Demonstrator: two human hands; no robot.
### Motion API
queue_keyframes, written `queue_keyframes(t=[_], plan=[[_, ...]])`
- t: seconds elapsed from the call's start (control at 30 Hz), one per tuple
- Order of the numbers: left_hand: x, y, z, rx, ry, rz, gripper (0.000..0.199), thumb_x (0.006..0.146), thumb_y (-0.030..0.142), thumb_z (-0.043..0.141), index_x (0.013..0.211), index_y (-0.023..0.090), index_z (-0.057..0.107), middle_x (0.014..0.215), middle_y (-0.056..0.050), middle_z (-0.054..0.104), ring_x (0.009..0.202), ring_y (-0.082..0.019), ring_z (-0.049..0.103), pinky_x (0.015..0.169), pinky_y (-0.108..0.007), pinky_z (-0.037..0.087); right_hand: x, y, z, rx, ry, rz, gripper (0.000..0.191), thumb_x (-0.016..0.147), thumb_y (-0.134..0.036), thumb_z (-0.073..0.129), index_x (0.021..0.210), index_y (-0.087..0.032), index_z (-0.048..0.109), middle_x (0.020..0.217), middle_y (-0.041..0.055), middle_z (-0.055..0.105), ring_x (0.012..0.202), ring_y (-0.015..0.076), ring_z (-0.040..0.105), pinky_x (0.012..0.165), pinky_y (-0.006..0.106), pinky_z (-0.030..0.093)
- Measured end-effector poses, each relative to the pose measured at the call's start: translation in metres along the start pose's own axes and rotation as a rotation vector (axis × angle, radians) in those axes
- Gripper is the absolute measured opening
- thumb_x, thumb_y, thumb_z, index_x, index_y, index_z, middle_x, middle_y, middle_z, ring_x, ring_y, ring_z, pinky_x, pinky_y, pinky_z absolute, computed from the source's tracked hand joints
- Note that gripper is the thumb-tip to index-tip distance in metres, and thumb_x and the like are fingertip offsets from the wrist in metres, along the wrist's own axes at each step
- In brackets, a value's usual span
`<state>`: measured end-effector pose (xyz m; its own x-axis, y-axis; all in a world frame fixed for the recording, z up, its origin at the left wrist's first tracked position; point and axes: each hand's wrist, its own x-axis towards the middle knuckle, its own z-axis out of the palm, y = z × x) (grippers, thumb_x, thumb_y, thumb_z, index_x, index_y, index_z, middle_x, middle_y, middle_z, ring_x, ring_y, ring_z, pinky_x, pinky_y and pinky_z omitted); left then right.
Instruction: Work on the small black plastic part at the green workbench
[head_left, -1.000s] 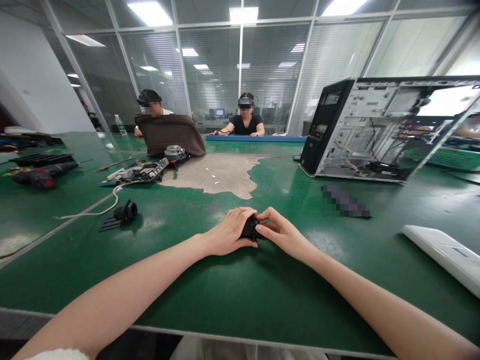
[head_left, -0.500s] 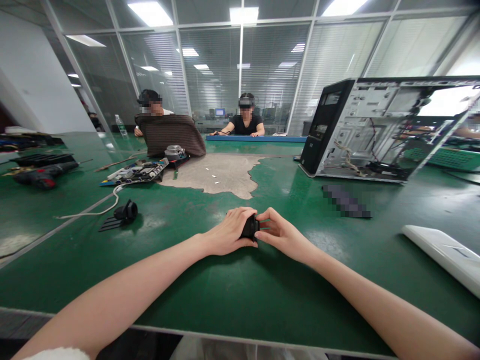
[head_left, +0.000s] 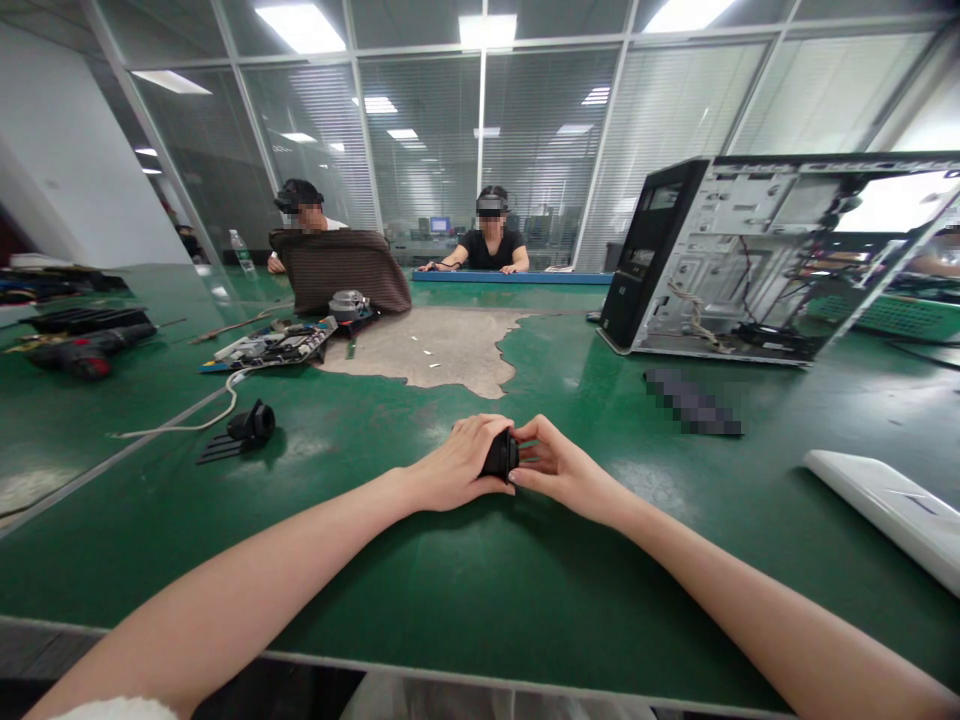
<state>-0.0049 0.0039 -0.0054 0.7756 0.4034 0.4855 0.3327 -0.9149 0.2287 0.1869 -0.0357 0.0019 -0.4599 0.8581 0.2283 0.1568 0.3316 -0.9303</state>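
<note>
A small black block-like part (head_left: 498,456) sits between my two hands above the green tabletop, its far side hidden under my fingers. My left hand (head_left: 459,462) wraps round it from the left, thumb along the near side. From the right, my right hand (head_left: 559,465) pinches the ribbed right end of the part with thumb and fingertips. Left of my hands lies a black plastic piece (head_left: 251,428) with a round end and flat prongs. What exactly the held part is, I cannot make out.
An opened computer case (head_left: 675,270) stands at the right, with a blurred dark object (head_left: 694,403) and a white device (head_left: 885,500) nearer. Circuit boards (head_left: 270,345), a cable (head_left: 191,428) and a power drill (head_left: 90,345) lie left. Two people sit across the table.
My right fingertips have shifted very slightly on the end of the black part, which has turned a little. My left hand stays in place.
</note>
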Motion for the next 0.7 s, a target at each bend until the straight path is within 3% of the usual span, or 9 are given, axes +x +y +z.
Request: queue_keyframes(t=[0.17,0.3,0.6,0.7], plan=[[0.0004,0.0008,-0.0009,-0.005,-0.005,-0.009,0.066,0.078,0.045,0.058,0.126,0.017,0.021,0.123,-0.015,0.039,0.115,-0.027,0.037,0.095,-0.044,0.031,0.0021,-0.0024,0.0016,-0.037,0.079,0.008,0.016,0.080,-0.029,0.055,0.089,-0.021,0.045,0.085,-0.0007,0.054,0.082,0.0140,0.058,0.075,0.031,0.048],[0.0008,0.0013,-0.0014,-0.011,-0.003,-0.010,0.067,0.078,0.045,0.058,0.127,0.018,0.020,0.123,-0.015,0.039,0.115,-0.027,0.037,0.095,-0.045,0.032,0.0039,-0.0015,0.0022,-0.044,0.105,0.029,0.020,0.078,-0.030,0.057,0.091,-0.021,0.045,0.093,0.0015,0.054,0.086,0.0154,0.058,0.077,0.033,0.048],[0.0003,0.0010,-0.0005,-0.006,0.001,-0.009,0.067,0.078,0.044,0.058,0.127,0.018,0.021,0.124,-0.015,0.040,0.116,-0.027,0.038,0.095,-0.045,0.032,0.0002,-0.0017,-0.0003,0.030,0.018,-0.018,0.026,0.075,-0.022,0.062,0.092,-0.022,0.042,0.095,-0.0001,0.050,0.089,0.0139,0.056,0.080,0.032,0.047],[0.0001,0.0010,-0.0003,-0.005,-0.001,-0.015,0.067,0.078,0.045,0.058,0.127,0.017,0.021,0.123,-0.015,0.040,0.116,-0.027,0.038,0.096,-0.045,0.032,0.0003,-0.0024,0.0010,0.022,0.039,-0.007,0.020,0.078,-0.024,0.058,0.089,-0.022,0.042,0.091,-0.0006,0.051,0.087,0.0140,0.056,0.077,0.031,0.047]])
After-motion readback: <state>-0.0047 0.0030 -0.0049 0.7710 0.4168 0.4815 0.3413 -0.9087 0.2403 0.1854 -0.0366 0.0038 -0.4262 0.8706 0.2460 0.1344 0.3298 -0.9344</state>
